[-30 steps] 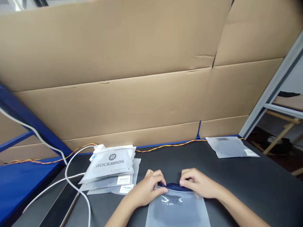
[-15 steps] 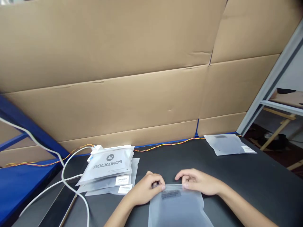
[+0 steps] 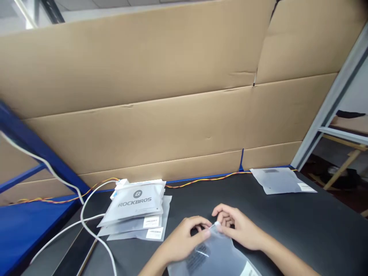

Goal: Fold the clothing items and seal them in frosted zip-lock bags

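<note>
A frosted plastic zip bag point(image 3: 218, 253) lies at the front of the black table, with a dark printed patch and a white label at its lower right. My left hand point(image 3: 188, 237) pinches its top edge near the middle. My right hand point(image 3: 237, 226) grips the top right corner, thumb on the near side, by what looks like a white zip slider. The edge between both hands is gathered and lifted a little. To the left sits a stack of similar bags point(image 3: 138, 207), the top one printed ROCKBROS, the lower ones with white barcode labels.
Another frosted bag point(image 3: 280, 181) lies at the far right of the table point(image 3: 287, 230). White cables point(image 3: 86, 226) loop along the left side. A cardboard wall point(image 3: 161, 130) closes off the back, with red and yellow wires point(image 3: 201, 181) along its foot.
My hands have drawn closer together, and the bag's top edge is now bunched and tilted rather than straight. The white label on it has come into view. The camera view has shifted slightly upward.
</note>
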Demonstrator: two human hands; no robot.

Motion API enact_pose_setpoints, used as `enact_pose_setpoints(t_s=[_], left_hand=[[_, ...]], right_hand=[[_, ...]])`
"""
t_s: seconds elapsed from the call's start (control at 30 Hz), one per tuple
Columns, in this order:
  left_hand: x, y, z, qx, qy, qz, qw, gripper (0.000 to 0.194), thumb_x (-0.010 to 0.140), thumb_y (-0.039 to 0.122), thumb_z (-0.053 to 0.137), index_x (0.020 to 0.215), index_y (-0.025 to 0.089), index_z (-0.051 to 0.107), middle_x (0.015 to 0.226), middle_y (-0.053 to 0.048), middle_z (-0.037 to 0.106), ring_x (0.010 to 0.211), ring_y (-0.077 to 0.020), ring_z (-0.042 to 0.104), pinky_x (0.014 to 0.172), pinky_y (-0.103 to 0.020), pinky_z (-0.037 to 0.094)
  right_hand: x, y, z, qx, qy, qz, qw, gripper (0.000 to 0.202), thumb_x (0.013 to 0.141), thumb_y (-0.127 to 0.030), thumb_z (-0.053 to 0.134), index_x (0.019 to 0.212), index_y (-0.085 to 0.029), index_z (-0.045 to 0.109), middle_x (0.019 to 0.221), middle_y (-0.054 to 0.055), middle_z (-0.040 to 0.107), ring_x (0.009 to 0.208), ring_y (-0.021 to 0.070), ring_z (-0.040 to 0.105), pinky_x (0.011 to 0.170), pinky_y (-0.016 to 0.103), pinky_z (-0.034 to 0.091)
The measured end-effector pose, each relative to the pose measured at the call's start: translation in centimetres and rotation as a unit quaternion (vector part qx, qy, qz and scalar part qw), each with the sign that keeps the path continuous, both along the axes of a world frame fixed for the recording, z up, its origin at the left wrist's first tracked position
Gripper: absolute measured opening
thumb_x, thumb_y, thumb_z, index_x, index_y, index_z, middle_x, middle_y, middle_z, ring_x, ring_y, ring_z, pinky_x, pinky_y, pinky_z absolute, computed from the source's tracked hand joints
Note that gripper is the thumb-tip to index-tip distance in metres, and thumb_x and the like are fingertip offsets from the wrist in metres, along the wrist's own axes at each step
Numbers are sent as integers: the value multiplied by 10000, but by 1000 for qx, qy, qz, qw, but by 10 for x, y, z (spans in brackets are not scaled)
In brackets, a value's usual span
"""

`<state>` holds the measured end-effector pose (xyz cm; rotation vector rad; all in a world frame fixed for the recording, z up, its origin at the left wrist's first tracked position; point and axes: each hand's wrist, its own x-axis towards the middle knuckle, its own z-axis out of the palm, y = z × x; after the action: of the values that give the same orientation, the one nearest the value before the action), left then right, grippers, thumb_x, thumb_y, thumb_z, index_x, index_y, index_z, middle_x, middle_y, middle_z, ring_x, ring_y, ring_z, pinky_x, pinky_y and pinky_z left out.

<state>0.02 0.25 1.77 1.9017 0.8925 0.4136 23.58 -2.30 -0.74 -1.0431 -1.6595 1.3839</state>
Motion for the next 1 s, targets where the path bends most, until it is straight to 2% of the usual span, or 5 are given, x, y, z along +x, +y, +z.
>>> enact_pose_setpoints(t_s=[0.2,0.57,0.7,0.87,1.0], left_hand=[[7,-3,-1,18,-37,76,996,202,863,358,664,943,186,731,897,-15,656,735,-138,551,683,-236,424],[14,-11,-13,32,-48,19,998,251,898,406,610,889,175,710,796,-6,658,740,-150,583,718,-238,450],[3,-1,-10,97,-17,21,995,138,856,292,635,800,180,693,796,8,653,749,-141,584,776,-244,432],[-20,19,-15,89,-36,45,994,107,835,178,559,750,174,624,773,20,593,697,-125,524,644,-216,398],[-26,29,-28,107,-56,98,988,113,847,184,530,742,181,573,761,26,537,702,-131,480,647,-230,370]], right_hand=[[-20,-10,-1,7,53,19,998,266,902,-399,624,1096,-235,545,781,-35,537,687,131,487,671,253,403],[-9,-12,3,19,4,50,999,383,916,-437,599,1239,-269,478,766,-36,536,713,153,531,702,279,443],[12,3,-1,50,20,-26,998,373,925,-449,574,1233,-268,467,802,-29,525,684,141,512,651,271,436],[52,28,-19,56,66,-185,979,366,866,-475,644,1118,-262,485,750,-46,513,612,129,490,561,250,411],[62,26,-19,13,36,-146,988,454,863,-500,629,1234,-281,486,799,-27,584,694,159,572,646,286,476]])
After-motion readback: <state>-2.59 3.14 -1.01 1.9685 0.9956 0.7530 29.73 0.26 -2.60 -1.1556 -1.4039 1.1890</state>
